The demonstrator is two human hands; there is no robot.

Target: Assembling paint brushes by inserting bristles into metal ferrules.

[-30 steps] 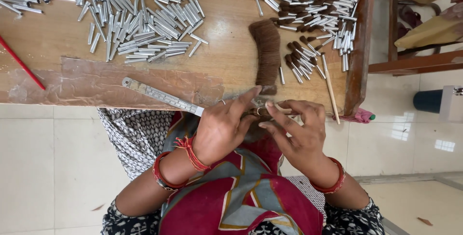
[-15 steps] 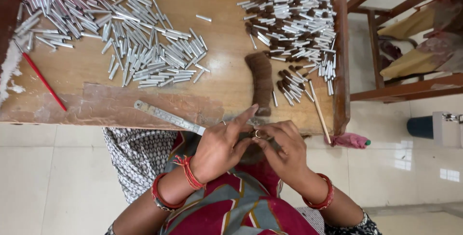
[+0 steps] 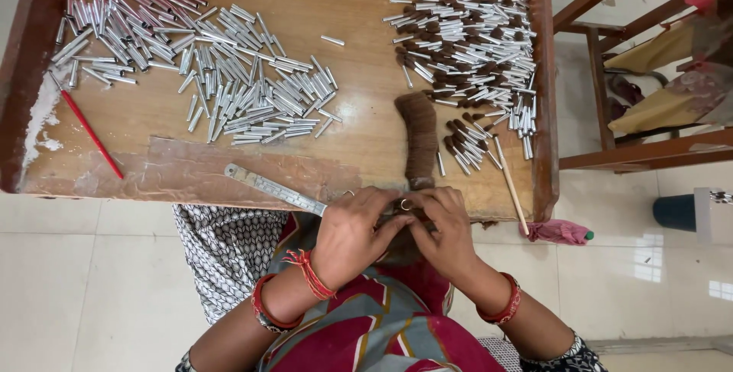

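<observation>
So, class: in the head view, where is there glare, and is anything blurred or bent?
Head view: even, soft light; window glare on the floor tiles; faint sheen on the metal tubes; table edge bows slightly near the frame side; left hand and right hand sharp, small item between them unclear.

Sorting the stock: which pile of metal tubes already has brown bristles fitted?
The right-hand pile, beside the loose brown bristle bundle; the left pile is bare silver tubes.
</observation>
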